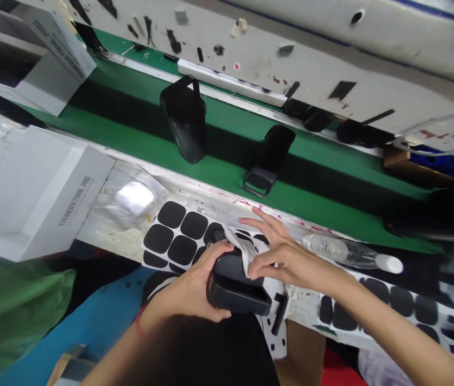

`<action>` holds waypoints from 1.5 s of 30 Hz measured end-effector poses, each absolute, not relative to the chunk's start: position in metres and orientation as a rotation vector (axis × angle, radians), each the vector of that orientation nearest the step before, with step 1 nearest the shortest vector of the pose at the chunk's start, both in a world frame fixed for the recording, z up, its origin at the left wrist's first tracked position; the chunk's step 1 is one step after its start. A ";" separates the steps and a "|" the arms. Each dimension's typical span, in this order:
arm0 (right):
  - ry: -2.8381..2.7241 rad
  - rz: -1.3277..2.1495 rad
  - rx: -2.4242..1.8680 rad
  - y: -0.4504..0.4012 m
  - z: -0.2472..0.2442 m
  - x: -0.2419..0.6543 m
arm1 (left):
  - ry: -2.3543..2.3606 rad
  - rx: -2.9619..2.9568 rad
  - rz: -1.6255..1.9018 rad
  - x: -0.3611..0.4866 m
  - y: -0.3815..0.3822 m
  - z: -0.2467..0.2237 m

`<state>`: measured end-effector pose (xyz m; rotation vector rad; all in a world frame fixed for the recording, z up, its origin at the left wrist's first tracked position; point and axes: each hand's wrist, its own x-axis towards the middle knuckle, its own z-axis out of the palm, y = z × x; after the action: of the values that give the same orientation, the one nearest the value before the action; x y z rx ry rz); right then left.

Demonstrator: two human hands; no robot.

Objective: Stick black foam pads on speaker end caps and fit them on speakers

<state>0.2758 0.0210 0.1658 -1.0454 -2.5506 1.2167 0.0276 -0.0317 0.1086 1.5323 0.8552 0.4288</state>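
Holding black device point(232, 292) and white sheet point(241, 244), marked ledge point(215, 199), green belt point(227, 142) beyond

The left hand point(196, 289) grips a black casing point(230, 289) by its side, while the right hand point(281, 252) pinches a thin white piece point(239, 244) against its top. Rounded black patches point(181, 250) lie on the surface point(110, 233) near an open white box point(61, 203). Beyond, two black handled containers point(190, 128) rest on a green strip point(227, 177).
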 end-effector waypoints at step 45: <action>-2.096 -0.006 -1.554 -0.108 0.125 0.177 | 1.671 1.913 1.394 -0.023 0.198 0.114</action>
<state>0.1766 -0.1078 0.1248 -1.5543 -2.0958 -0.0063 -0.0234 0.1976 0.1141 1.9129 1.6705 1.3940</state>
